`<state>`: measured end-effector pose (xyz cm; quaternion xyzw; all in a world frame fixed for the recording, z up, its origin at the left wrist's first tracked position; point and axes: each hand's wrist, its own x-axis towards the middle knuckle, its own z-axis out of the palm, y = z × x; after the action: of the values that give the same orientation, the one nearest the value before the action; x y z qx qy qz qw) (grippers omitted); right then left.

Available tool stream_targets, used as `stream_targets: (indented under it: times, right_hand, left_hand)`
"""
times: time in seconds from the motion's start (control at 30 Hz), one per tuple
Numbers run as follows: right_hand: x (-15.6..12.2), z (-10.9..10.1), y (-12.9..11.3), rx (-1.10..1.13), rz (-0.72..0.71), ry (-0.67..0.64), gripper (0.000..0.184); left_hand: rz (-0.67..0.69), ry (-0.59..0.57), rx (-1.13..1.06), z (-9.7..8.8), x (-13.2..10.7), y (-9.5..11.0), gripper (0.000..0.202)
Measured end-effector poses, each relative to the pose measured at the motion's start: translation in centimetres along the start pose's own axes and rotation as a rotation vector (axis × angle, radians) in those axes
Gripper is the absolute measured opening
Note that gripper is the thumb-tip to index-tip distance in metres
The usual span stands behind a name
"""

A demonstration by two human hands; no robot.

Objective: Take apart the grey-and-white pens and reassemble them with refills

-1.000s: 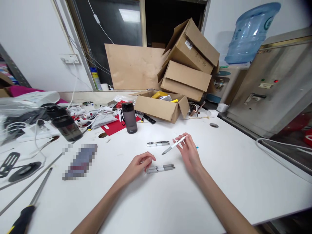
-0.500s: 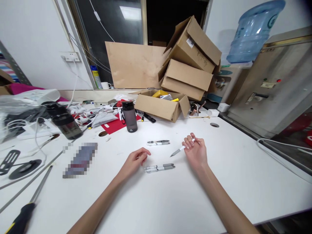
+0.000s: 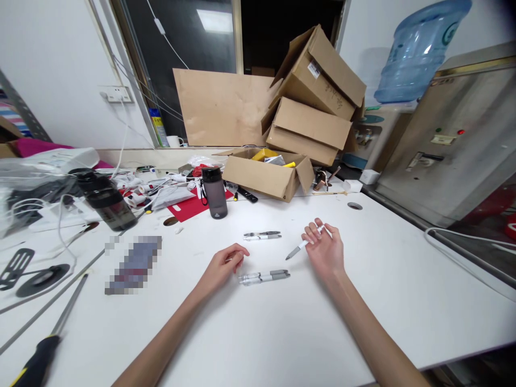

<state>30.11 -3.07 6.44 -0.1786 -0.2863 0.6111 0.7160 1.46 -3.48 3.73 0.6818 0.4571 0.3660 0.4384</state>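
My right hand (image 3: 325, 250) is raised palm-up over the white table, its fingers closed on a white pen with a grey grip (image 3: 300, 248). The pen slants down to the left, point lowest, and its upper end lies between thumb and fingers. To the left, my left hand (image 3: 226, 263) rests at the tabletop, fingers loosely bent and apart, with nothing visible in them. Just beside its fingertips lies a pair of white and grey pens (image 3: 264, 277), side by side. Farther back are two more pens, one dark (image 3: 256, 234) and one white (image 3: 266, 237), close together.
A dark water bottle (image 3: 214, 192) stands behind the pens, near an open cardboard box (image 3: 262, 177). Several cables, a second bottle (image 3: 107, 201) and a screwdriver (image 3: 40, 355) occupy the left. A blurred-out flat object (image 3: 135, 266) lies left of my left hand. A round hole (image 3: 355, 206) pierces the tabletop.
The pen's point in my right hand has shifted slightly right and looks shorter, while my right thumb and fingers moved a little. My left hand and the lying pens have stayed put.
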Motion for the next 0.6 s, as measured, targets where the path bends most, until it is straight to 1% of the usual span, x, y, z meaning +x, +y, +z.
stream_targets:
  times: [0.17,0.4,0.6]
  right_hand:
    - [-0.09,0.12,-0.04,0.014,0.011,0.000,0.003]
    - [-0.10,0.13,-0.09,-0.002,-0.005,-0.002,0.003]
    - [-0.29,0.26,-0.27,0.100,-0.004,-0.021,0.004]
  left_hand:
    - [0.004,-0.004,0.010,-0.03,-0.05,-0.08,0.028]
    - [0.009,-0.003,0.005,0.00,-0.02,0.00,0.028]
    - [0.016,0.001,-0.001,0.03,-0.01,-0.03,0.029]
